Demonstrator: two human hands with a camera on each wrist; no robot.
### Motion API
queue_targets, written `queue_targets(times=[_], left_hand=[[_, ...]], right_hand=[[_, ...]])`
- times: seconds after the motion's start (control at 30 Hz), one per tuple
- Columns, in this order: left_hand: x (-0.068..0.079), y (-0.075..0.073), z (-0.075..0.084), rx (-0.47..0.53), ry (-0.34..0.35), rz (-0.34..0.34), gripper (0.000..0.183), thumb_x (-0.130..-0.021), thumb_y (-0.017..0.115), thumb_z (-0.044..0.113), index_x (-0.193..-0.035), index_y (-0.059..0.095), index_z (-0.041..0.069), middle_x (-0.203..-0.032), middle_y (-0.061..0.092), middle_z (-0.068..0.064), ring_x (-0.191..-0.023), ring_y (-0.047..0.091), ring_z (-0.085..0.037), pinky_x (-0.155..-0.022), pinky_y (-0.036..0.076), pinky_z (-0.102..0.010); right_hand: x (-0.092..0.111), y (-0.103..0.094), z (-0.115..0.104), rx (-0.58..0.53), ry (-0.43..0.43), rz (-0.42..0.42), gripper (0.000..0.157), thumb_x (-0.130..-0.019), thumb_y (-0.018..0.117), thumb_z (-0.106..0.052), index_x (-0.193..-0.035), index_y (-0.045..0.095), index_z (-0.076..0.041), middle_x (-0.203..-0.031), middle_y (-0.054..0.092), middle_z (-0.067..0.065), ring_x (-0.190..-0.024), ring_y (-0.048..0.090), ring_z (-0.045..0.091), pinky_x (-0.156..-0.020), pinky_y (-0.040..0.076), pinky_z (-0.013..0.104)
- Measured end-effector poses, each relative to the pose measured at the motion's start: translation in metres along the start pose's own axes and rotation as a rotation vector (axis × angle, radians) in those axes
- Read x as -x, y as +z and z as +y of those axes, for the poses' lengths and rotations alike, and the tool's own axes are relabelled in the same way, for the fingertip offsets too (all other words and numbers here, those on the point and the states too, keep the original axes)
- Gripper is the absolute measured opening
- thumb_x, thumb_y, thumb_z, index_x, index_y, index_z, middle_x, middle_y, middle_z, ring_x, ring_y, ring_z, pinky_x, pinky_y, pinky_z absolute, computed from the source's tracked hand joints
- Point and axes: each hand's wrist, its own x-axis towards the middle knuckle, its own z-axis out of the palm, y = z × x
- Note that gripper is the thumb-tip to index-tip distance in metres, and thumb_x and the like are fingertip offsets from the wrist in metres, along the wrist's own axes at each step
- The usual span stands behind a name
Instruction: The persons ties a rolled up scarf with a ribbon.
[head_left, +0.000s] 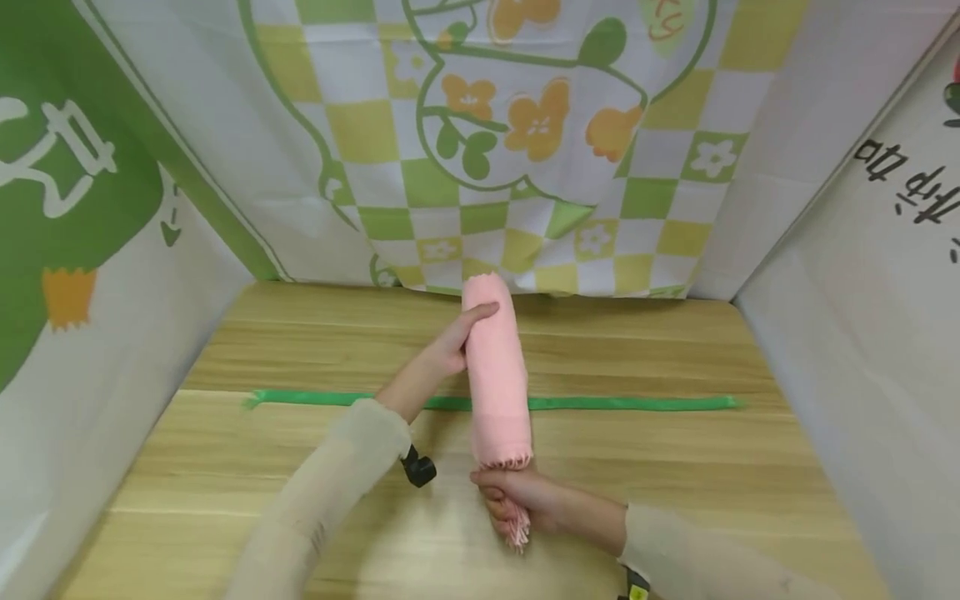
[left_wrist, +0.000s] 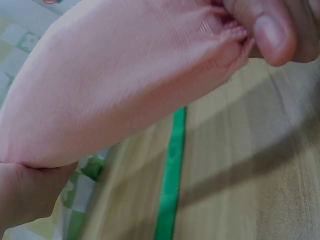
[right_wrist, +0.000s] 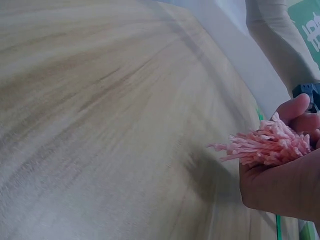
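Observation:
A pink fringed scarf (head_left: 498, 375), folded into a long narrow bundle, is held lengthwise above the wooden table. Near its far end my left hand (head_left: 454, 340) grips it from the left side, thumb lying across the top. At the near end my right hand (head_left: 525, 497) is curled round the gathered scarf, and loose fringe (head_left: 517, 529) sticks out below the fist. The right wrist view shows that pink fringe (right_wrist: 272, 145) spilling from the curled fingers. In the left wrist view the scarf (left_wrist: 115, 75) stretches between both hands, bunched tight where the right hand (left_wrist: 275, 30) grips it.
A green ribbon strip (head_left: 630, 403) runs across the wooden table (head_left: 675, 483), passing beneath the scarf. Behind the table hangs a checked floral cloth (head_left: 525, 167). White panels stand at the left and right (head_left: 870, 350). Each wrist wears a small black camera (head_left: 417, 468).

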Motion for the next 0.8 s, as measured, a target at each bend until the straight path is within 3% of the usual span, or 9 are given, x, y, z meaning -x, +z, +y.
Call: queue_targets(times=[0.37,0.57,0.7,0.8], left_hand=[[-0.03,0.003,-0.029,-0.075,-0.101,0.086,0.061,-0.09,0.068,0.029,-0.139,0.041,0.005,-0.108,0.06,-0.004,-0.089,0.062,-0.017,-0.077,0.054,-0.028],[-0.038,0.002,-0.039,-0.146,-0.132,0.065,0.06,-0.091,0.066,0.029,-0.139,0.041,0.002,-0.106,0.06,-0.004,-0.087,0.062,-0.017,-0.078,0.053,-0.028],[-0.04,-0.002,-0.041,-0.331,-0.112,0.079,0.056,-0.09,0.068,0.035,-0.13,0.049,0.0,-0.102,0.063,-0.006,-0.085,0.064,-0.018,-0.076,0.055,-0.029],[-0.041,-0.006,-0.041,-0.587,-0.05,0.126,0.054,-0.087,0.069,0.045,-0.116,0.059,0.001,-0.095,0.065,-0.006,-0.082,0.064,-0.017,-0.072,0.054,-0.028]], right_hand=[[-0.004,0.003,0.013,-0.061,0.023,0.039,0.041,-0.101,0.047,-0.025,-0.062,0.036,-0.019,-0.048,0.037,-0.01,-0.041,0.037,0.002,-0.048,0.042,0.018],[-0.005,0.001,0.018,-0.069,0.051,0.043,0.04,-0.101,0.046,-0.023,-0.063,0.037,-0.019,-0.05,0.037,-0.01,-0.043,0.037,0.002,-0.051,0.043,0.019],[-0.006,0.001,0.018,-0.074,0.073,0.04,0.04,-0.101,0.047,-0.024,-0.063,0.039,-0.019,-0.05,0.039,-0.009,-0.044,0.039,0.003,-0.052,0.045,0.02],[-0.007,0.0,0.018,-0.078,0.089,0.046,0.039,-0.1,0.048,-0.023,-0.062,0.04,-0.018,-0.049,0.039,-0.009,-0.044,0.041,0.003,-0.053,0.046,0.02]])
